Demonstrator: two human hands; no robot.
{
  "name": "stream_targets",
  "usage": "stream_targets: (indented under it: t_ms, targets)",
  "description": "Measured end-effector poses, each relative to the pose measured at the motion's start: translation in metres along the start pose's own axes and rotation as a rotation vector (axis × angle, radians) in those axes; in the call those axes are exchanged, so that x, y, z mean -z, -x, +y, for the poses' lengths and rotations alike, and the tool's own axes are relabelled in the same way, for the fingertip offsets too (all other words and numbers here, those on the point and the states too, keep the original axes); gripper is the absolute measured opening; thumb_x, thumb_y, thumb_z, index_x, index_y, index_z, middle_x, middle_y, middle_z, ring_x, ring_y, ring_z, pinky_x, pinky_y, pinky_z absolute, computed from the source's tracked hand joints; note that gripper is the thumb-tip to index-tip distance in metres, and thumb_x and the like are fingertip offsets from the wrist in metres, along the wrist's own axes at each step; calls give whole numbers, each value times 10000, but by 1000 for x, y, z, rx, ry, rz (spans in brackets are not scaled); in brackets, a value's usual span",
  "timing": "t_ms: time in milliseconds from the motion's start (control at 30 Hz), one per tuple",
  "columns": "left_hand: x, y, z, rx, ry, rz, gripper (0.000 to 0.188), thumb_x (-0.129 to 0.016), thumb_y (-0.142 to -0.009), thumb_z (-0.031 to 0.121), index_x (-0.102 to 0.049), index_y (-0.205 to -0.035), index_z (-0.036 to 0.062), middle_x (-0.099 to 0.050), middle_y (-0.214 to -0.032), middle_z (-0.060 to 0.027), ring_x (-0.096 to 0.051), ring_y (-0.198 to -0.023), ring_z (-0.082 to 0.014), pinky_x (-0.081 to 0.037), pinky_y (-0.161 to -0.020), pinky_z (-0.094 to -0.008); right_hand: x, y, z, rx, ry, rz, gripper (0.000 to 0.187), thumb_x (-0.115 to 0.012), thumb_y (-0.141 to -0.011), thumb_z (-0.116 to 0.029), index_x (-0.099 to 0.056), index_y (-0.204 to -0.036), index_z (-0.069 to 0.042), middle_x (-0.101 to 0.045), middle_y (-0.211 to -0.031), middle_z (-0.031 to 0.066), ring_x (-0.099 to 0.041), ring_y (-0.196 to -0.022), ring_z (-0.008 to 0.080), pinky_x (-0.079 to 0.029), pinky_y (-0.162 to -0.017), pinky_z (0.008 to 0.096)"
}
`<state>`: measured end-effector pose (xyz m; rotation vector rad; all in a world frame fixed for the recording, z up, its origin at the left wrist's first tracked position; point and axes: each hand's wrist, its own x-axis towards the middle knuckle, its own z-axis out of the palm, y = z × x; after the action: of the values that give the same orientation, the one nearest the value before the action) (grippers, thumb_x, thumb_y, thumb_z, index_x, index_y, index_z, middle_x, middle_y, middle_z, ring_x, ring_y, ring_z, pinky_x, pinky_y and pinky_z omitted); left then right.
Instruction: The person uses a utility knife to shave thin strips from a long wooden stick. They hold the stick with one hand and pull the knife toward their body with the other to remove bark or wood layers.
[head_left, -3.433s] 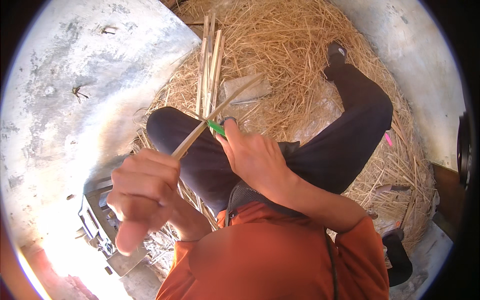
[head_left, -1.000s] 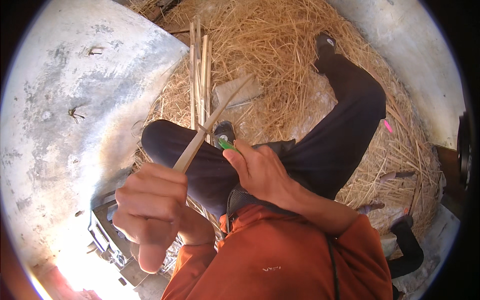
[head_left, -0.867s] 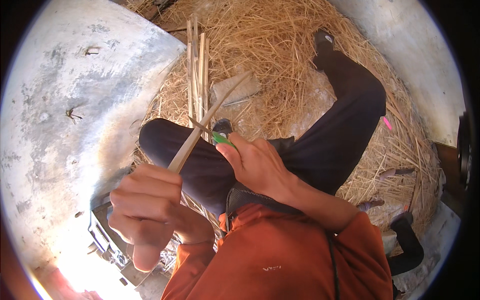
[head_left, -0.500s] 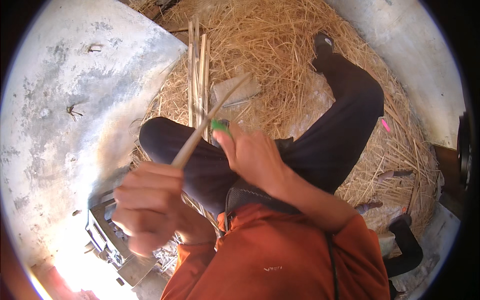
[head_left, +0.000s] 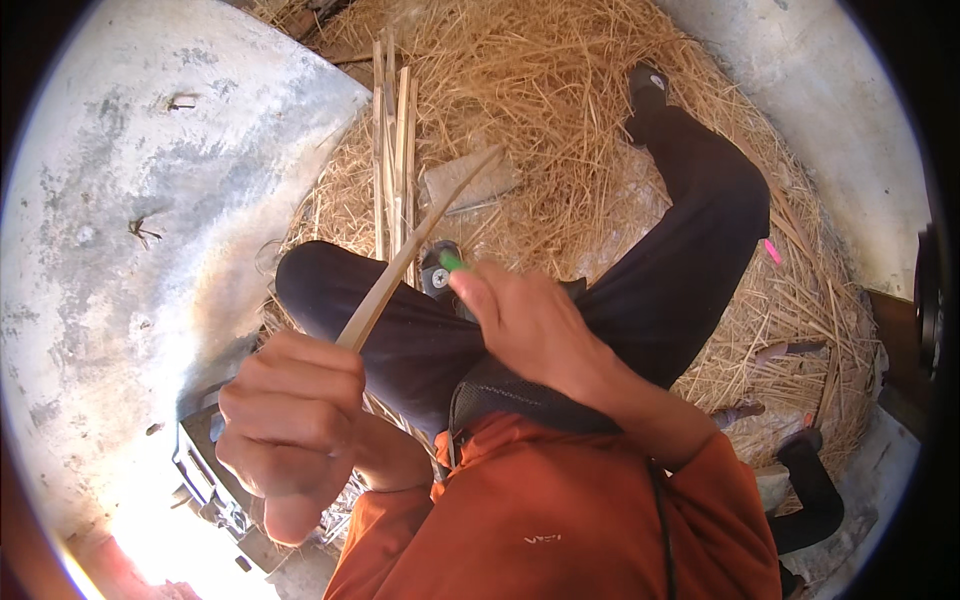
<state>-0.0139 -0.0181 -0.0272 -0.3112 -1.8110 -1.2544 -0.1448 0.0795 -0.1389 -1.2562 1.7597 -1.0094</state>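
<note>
Seen from the head camera, the left hand (head_left: 295, 425) is fisted around the near end of a thin bamboo strip (head_left: 420, 245) slanting up over the dark-trousered knee (head_left: 350, 300), while the right hand (head_left: 535, 325) pinches a small green-handled tool (head_left: 447, 268) just beside it, above a straw pile (head_left: 560, 110).

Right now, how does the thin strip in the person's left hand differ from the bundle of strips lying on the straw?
The held strip is a single piece, while the bundle is several laid side by side. The held strip slants up to the right from the left hand, off the ground; the bundle lies flat on the straw, pointing away from the person. The right hand holds a green-handled tool by the held strip; nothing touches the bundle. Both are pale, long and thin.
</note>
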Motion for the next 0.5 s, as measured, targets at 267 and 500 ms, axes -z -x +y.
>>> stream_targets:
  t_ms: [267,500]
  targets:
    - [3,4,2,-42,54,42,387,-467,-905,152,-328,-560,45,-289,-413,5,-225,-304,-94,-163,-308,-257,-22,-26,36,31,425,65,412,-388,-989,-349,-595,-874,-11,-607,-682,233,-598,-601,425,-472,-581,509]
    - [-8,-7,-3,-44,63,39,528,-456,-996,338,-316,-561,73,-296,-412,30,-254,-298,-83,-185,-295,-247,20,-45,77,-302,107,81,465,-367,-991,-358,-597,-903,36,-595,-787,299,-591,-805,466,-453,-733,517]
